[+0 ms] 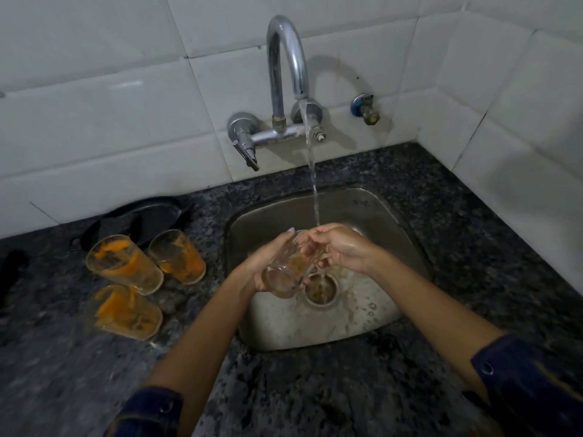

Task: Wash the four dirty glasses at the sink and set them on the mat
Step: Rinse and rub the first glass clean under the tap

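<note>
I'm looking at a home kitchen corner: white wall tiles, a chrome wall tap running over a small steel sink set in speckled granite.

Both hands meet, forearms converging.
Left hand curls palm-up, fingers wrapped in a grip. Right hand arches over from the right, wet, fingertips pinched together. Sleeves pushed back.

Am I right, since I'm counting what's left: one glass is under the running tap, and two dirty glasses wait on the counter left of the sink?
Not quite: the head view shows three dirty glasses on the counter left of the sink, not two. The rest holds.
</note>
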